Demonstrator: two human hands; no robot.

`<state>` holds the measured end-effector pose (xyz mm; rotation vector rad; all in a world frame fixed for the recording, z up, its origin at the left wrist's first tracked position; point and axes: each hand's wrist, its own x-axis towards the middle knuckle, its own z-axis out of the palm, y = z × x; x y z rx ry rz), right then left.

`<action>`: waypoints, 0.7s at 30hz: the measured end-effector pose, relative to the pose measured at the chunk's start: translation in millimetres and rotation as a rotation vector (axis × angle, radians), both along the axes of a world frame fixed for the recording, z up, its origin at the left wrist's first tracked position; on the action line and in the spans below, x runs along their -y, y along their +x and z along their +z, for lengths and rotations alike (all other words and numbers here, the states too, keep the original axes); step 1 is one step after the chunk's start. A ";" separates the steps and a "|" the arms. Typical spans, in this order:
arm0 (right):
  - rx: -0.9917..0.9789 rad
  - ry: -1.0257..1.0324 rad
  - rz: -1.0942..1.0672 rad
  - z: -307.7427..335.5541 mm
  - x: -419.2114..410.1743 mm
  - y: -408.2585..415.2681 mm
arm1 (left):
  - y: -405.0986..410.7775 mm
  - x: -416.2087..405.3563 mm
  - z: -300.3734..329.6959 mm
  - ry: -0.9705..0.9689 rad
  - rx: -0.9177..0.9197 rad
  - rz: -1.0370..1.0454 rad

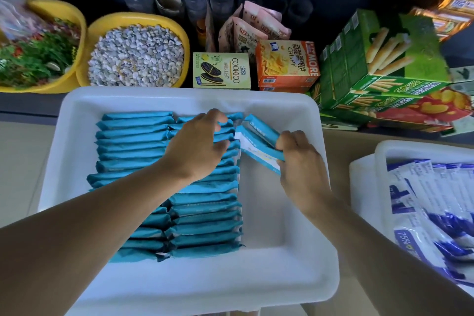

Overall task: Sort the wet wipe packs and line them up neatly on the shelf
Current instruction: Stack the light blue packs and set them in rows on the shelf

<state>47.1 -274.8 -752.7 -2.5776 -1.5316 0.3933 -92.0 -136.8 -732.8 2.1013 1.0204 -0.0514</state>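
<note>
1. A person's two bare arms reach into a white tray (77,120) half-filled with teal wipe packs (133,141), stood on edge in two rows along the tray's 9 o'clock side.
2. The left hand (197,146) lies on the far end of the right row, toward 12 o'clock, fingers curled over the pack tops and pressing them together.
3. The right hand (300,159) grasps two loose packs (259,136), tilted, at the tray's 1 o'clock corner, just beside the row; thumb and fingers pinch their near end.
4. The tray's 3 o'clock side shows bare floor.
5. At 3 o'clock, a second tray (384,151) holds blue-and-white packs (436,202), heaped loosely.
6. At 12 o'clock, a dark shelf (30,102) carries two yellow bowls (164,25) and snack boxes (287,64).
</note>
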 end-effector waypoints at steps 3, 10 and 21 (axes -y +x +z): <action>-0.098 0.176 0.001 15.9 8.5 10.8 | 9.8 -0.4 19.0 -0.324 0.140 0.162; -0.307 0.310 0.212 38.5 -1.9 9.2 | 11.0 -4.0 41.7 -0.633 0.183 0.247; -0.467 0.403 0.175 44.5 -13.4 -10.0 | -35.4 -22.1 64.6 -0.621 0.027 -0.080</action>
